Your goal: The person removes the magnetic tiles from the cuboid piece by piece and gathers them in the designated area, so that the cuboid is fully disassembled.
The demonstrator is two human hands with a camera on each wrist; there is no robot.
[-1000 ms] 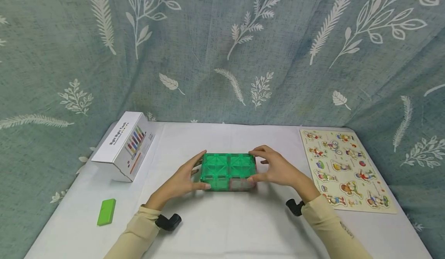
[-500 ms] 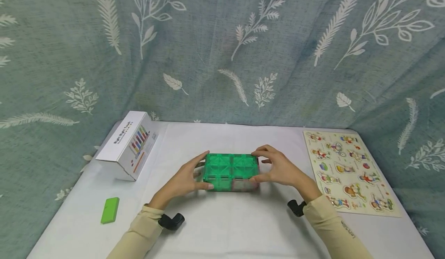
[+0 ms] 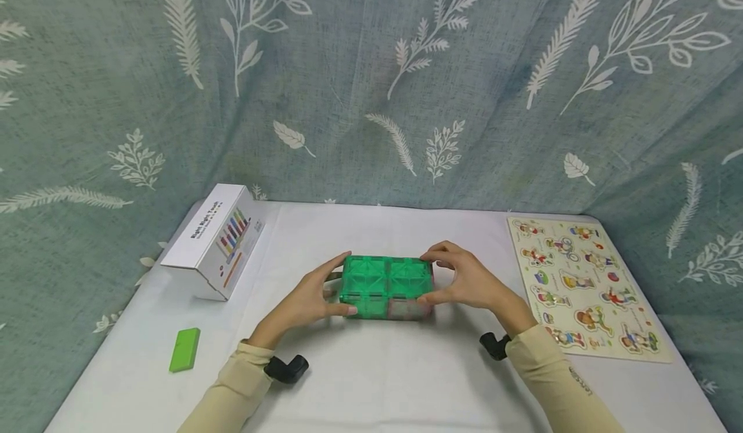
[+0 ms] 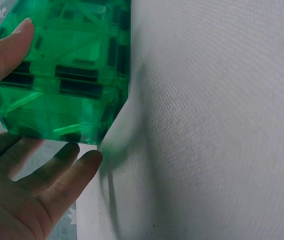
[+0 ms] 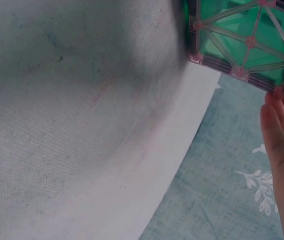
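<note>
In the head view a block built of see-through magnetic tiles (image 3: 386, 279) lies on the white-covered table. Its top is green; the front has a green tile and a pinkish clear one. My left hand (image 3: 303, 299) holds the left end, thumb on the front and fingers at the back. At the right end my right hand (image 3: 469, 282) grips it, thumb low in front and fingertips on the far top edge. The left wrist view shows the green end (image 4: 77, 55) between thumb and fingers. A pink-framed end tile (image 5: 249, 42) appears in the right wrist view, fingers touching its corner.
A white printed box (image 3: 215, 239) stands at the back left. Nearer on that side lies a bright green block (image 3: 184, 350). On the right is a wooden picture puzzle board (image 3: 586, 291). A leaf-patterned curtain (image 3: 348, 97) hangs behind the table.
The whole head view has shifted slightly, so everything sits a little further right. Both hands keep their hold on the tile block, which stays in place on the table.
</note>
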